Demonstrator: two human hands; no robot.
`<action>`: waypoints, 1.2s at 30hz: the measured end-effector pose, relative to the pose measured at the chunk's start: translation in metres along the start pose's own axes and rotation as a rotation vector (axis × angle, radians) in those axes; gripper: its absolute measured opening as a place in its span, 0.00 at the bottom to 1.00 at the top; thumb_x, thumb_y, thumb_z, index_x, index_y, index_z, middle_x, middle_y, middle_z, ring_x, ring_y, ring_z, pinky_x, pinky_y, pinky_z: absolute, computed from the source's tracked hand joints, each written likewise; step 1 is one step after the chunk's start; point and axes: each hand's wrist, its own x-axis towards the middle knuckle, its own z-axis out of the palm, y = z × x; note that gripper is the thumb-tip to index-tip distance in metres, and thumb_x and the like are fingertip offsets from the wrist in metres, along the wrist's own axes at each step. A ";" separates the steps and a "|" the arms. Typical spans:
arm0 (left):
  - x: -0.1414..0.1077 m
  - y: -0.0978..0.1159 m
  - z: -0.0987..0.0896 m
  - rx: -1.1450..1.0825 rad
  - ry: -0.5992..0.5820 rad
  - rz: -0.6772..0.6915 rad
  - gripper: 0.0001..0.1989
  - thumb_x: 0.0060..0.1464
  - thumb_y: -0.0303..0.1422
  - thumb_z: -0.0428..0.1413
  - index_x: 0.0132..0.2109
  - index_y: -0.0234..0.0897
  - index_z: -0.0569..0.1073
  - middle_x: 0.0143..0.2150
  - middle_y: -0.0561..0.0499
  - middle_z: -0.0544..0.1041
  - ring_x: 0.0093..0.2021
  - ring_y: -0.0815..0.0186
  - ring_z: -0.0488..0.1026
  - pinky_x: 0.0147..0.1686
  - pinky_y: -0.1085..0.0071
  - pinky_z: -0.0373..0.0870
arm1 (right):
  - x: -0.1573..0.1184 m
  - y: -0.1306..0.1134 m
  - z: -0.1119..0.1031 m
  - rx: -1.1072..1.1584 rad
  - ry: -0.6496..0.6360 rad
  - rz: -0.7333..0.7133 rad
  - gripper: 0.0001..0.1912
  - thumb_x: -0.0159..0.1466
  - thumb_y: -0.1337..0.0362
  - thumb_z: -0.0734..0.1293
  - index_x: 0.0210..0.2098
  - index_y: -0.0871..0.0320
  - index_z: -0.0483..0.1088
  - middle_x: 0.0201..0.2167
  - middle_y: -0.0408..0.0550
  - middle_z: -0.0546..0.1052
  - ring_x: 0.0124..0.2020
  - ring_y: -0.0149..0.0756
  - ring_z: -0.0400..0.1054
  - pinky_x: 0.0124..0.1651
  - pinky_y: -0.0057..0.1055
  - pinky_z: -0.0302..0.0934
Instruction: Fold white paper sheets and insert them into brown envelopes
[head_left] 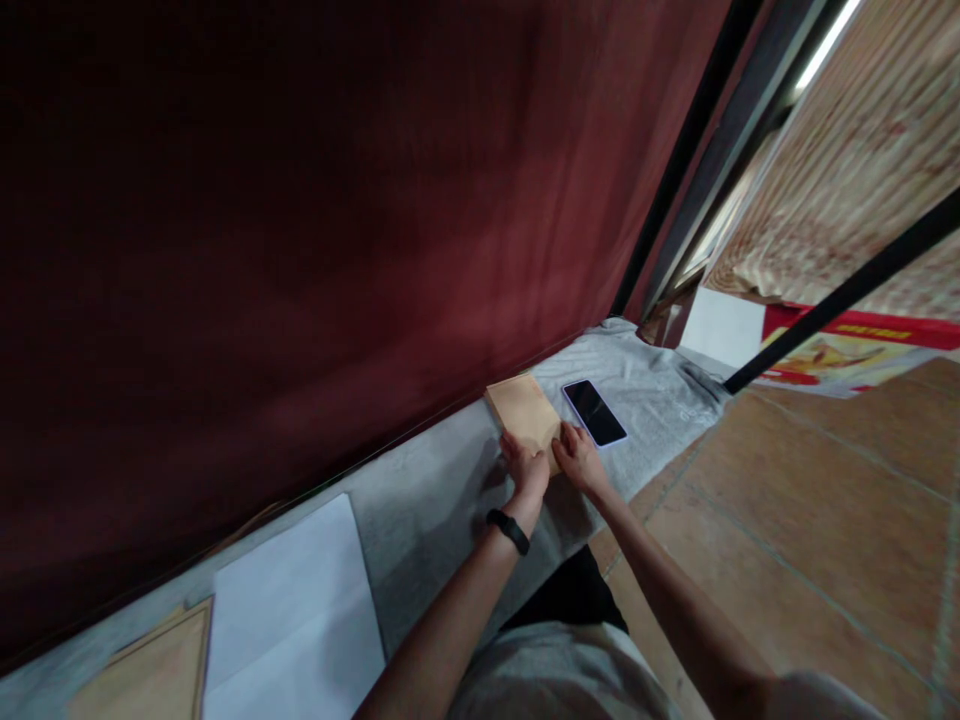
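Note:
A stack of tan paper envelopes (523,408) lies on the grey cloth (435,490) in front of me. My left hand (525,468), with a black band on its wrist, is closed on the near left edge of the stack. On the near right edge, my right hand (579,458) grips the same stack with bent fingers. Just right of it lies a phone (595,412), dark screen up, in a pale purple case. The undersides of both hands are hidden.
White paper sheets (296,610) and brown envelopes (157,670) lie at the lower left. A dark red panel (450,250) rises behind the cloth. A black bar (847,290) slants at the right, near a red and white box (832,350) on the tiled floor (795,510).

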 end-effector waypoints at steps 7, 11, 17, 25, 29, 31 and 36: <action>-0.058 -0.007 -0.030 0.224 -0.105 0.107 0.48 0.51 0.25 0.60 0.74 0.35 0.47 0.77 0.31 0.45 0.76 0.47 0.44 0.72 0.53 0.51 | -0.050 -0.003 -0.019 0.078 0.097 -0.032 0.18 0.68 0.57 0.60 0.54 0.56 0.69 0.51 0.57 0.74 0.53 0.48 0.68 0.57 0.48 0.65; -0.071 -0.012 -0.043 0.313 -0.141 0.239 0.42 0.56 0.25 0.57 0.74 0.36 0.48 0.77 0.33 0.46 0.76 0.49 0.46 0.71 0.51 0.54 | -0.084 0.003 -0.027 0.126 -0.053 0.016 0.11 0.67 0.61 0.59 0.41 0.54 0.73 0.39 0.51 0.76 0.42 0.45 0.71 0.47 0.43 0.68; -0.059 -0.006 -0.055 0.358 -0.134 0.281 0.36 0.58 0.22 0.53 0.71 0.38 0.55 0.73 0.35 0.58 0.73 0.50 0.56 0.68 0.51 0.60 | -0.080 0.002 -0.023 0.066 -0.093 0.022 0.13 0.63 0.67 0.59 0.42 0.54 0.75 0.39 0.50 0.76 0.43 0.44 0.71 0.48 0.42 0.67; -0.050 0.002 -0.063 0.291 -0.146 0.261 0.27 0.60 0.23 0.52 0.65 0.38 0.65 0.66 0.39 0.69 0.68 0.56 0.65 0.66 0.60 0.64 | -0.066 -0.004 -0.024 0.051 -0.098 0.011 0.12 0.64 0.67 0.59 0.40 0.55 0.74 0.38 0.51 0.75 0.42 0.42 0.71 0.48 0.39 0.66; -0.060 -0.004 -0.064 0.250 -0.178 0.258 0.30 0.59 0.25 0.56 0.68 0.36 0.63 0.70 0.37 0.64 0.70 0.54 0.61 0.68 0.57 0.62 | -0.072 -0.011 -0.029 0.099 -0.123 0.016 0.12 0.66 0.64 0.59 0.40 0.56 0.74 0.38 0.52 0.75 0.40 0.43 0.71 0.47 0.39 0.66; -0.076 -0.011 -0.072 0.246 -0.164 0.252 0.30 0.60 0.27 0.57 0.68 0.36 0.63 0.71 0.37 0.63 0.71 0.52 0.60 0.68 0.54 0.61 | -0.081 -0.019 -0.028 0.142 -0.163 0.009 0.12 0.67 0.63 0.59 0.42 0.56 0.74 0.39 0.51 0.76 0.39 0.42 0.71 0.45 0.38 0.67; -0.151 -0.044 -0.130 0.353 -0.004 0.229 0.28 0.63 0.31 0.55 0.69 0.42 0.63 0.74 0.42 0.59 0.74 0.53 0.54 0.70 0.52 0.58 | -0.120 -0.053 -0.008 0.288 -0.365 -0.093 0.13 0.68 0.63 0.60 0.48 0.52 0.73 0.45 0.51 0.77 0.44 0.42 0.73 0.49 0.38 0.69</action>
